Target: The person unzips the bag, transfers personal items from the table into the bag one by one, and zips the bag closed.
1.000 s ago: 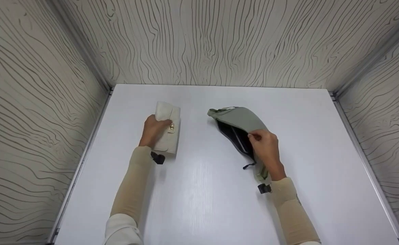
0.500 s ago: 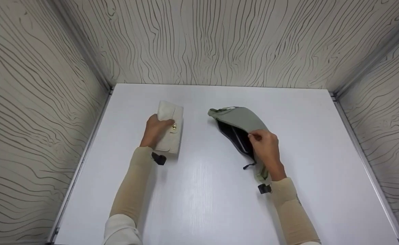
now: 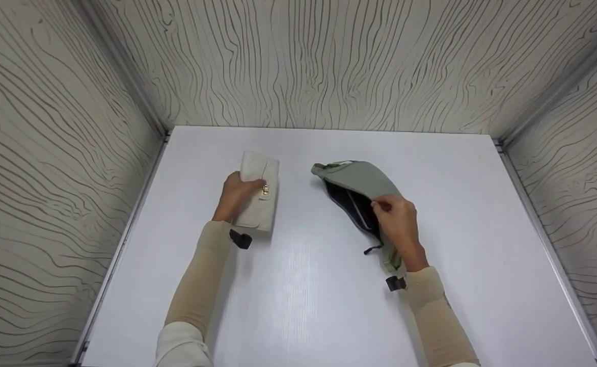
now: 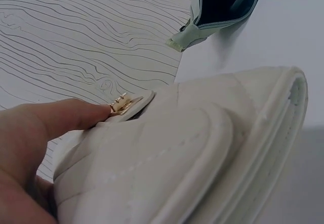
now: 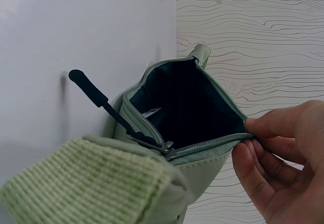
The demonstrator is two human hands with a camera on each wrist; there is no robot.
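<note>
A cream quilted wallet (image 3: 259,204) with a gold clasp (image 4: 121,105) is held in my left hand (image 3: 237,192), thumb on top beside the clasp. In the left wrist view its flap looks closed, and the wallet is tilted. To the right, a sage-green zip pouch (image 3: 362,176) gapes open, showing a dark lining. My right hand (image 3: 399,216) pinches the pouch's zippered rim between thumb and fingers. The right wrist view shows the black zipper pull (image 5: 88,88) hanging at one end and a small pale item (image 5: 152,113) inside, too dim to identify.
Both things are over a white table (image 3: 298,306). Wood-grain patterned panels (image 3: 308,61) enclose its back and sides. A black wrist camera (image 3: 241,238) sits on the left wrist and another on the right.
My left hand has shifted slightly to the right with the wallet, bringing it nearer the pouch. The right hand and the pouch have stayed in place.
</note>
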